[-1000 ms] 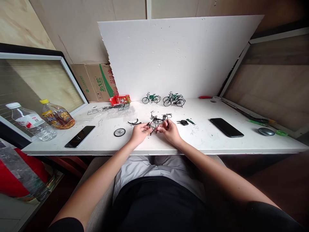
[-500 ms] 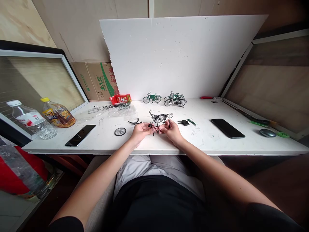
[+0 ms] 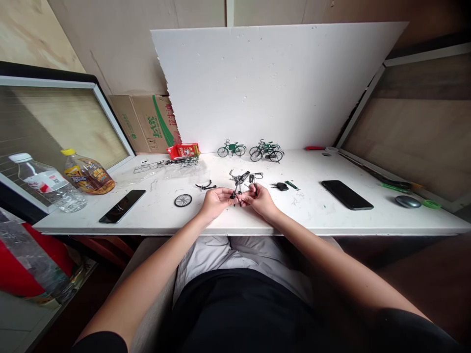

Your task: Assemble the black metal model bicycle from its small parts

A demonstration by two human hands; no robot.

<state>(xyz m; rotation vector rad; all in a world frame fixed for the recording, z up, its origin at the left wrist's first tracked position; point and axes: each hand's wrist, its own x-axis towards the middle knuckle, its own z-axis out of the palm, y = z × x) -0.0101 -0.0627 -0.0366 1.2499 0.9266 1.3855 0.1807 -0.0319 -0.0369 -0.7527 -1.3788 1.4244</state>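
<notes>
White table (image 3: 154,229) right across the scene, and it carries the lot! The big white board (image 3: 279,83) leans up behind the table's back edge; the cardboard box (image 3: 142,122) stands by the table's back left corner. Two bottles hold the table's left end, the white-capped bottle (image 3: 49,182) nearest the corner, the yellow-capped bottle (image 3: 91,175) right beside it.

Now the hands, over the middle of the table's front edge! The left hand (image 3: 216,202) has thumb and fingers pinched on a small black part (image 3: 233,195); the right hand (image 3: 262,200), close by, has its fingers closed on a thin dark part (image 3: 256,189). One piece or two? Cannot tell, they're that tiny.

A black phone (image 3: 347,195) lies on the table's right half, a glossy phone (image 3: 122,206) on its left. Along the table's back edge stand the green model bicycle (image 3: 231,148) and, to its right, an overlapping cluster of model bicycles (image 3: 266,151). Mid-table, just past the fingertips, there's a dark bicycle assembly (image 3: 241,177), contact unclear. And the loose wheel (image 3: 183,200) lies flat, left of the table's centre!
</notes>
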